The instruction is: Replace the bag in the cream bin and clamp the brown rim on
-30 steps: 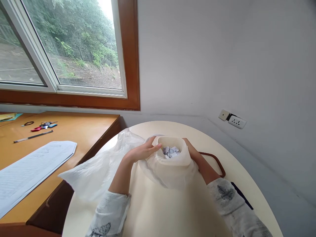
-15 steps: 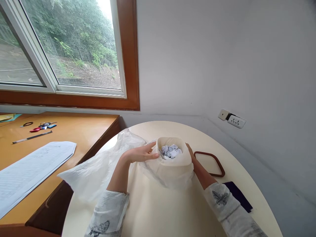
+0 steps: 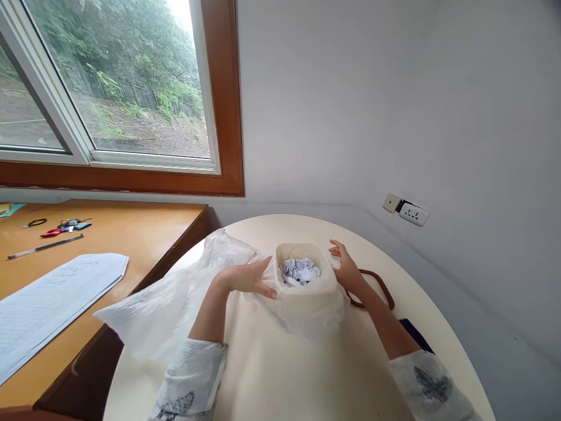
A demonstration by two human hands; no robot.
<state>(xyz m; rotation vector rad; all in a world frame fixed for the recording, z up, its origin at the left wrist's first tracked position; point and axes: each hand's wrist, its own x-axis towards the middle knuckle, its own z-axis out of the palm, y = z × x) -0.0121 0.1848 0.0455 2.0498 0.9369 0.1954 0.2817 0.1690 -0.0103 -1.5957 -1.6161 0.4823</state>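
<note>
A small cream bin (image 3: pixel 309 285) stands upright on the round table, with a thin white plastic bag (image 3: pixel 302 316) draped over its outside. Crumpled paper (image 3: pixel 301 271) lies inside it. At its left side my left hand (image 3: pixel 252 278) is open, thumb and fingers apart, next to the bag's film; whether it touches the bin I cannot tell. My right hand (image 3: pixel 346 266) is open just off the bin's right side, fingers spread and raised. Another white plastic bag (image 3: pixel 188 292) lies spread to the left. A brown rounded frame (image 3: pixel 384 286) lies partly behind my right forearm.
A dark purple cloth-like piece (image 3: pixel 416 334) lies by my right sleeve. On the wooden desk (image 3: pixel 166 219) at left are papers (image 3: pixel 65 286), a pen (image 3: pixel 46 247), keys (image 3: pixel 72 225) and a black ring (image 3: pixel 37 223). A wall socket (image 3: pixel 414 214) is at right.
My right hand has come away from the bin's right side, moving right and up with its fingers spreading. My left hand's fingers have come off the rim and opened wider. The bin stays in place.
</note>
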